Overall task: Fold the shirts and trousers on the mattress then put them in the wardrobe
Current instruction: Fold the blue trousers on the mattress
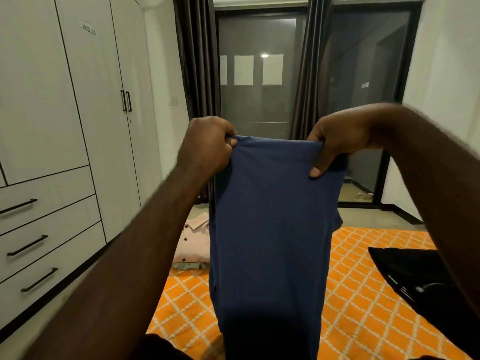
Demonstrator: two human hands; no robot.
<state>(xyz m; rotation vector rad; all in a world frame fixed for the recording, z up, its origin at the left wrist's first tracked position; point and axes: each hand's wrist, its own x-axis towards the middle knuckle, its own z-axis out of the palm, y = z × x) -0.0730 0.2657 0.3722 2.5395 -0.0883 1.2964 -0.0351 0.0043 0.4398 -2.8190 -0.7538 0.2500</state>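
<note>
A blue garment (270,229) hangs lengthwise in the air in front of me, over the orange patterned mattress (363,294). My left hand (207,144) grips its top left corner. My right hand (335,144) pinches the top right corner, thumb in front of the cloth. A folded pale pink shirt (193,242) with dark buttons lies on another folded piece at the mattress's far left edge. A black garment (415,279) lies spread at the right. The white wardrobe (85,113) stands along the left wall with its doors closed.
Three drawers with black handles (39,242) sit low in the wardrobe. Dark curtains (197,74) frame a glass sliding door (259,87) straight ahead. A strip of bare floor runs between mattress and wardrobe.
</note>
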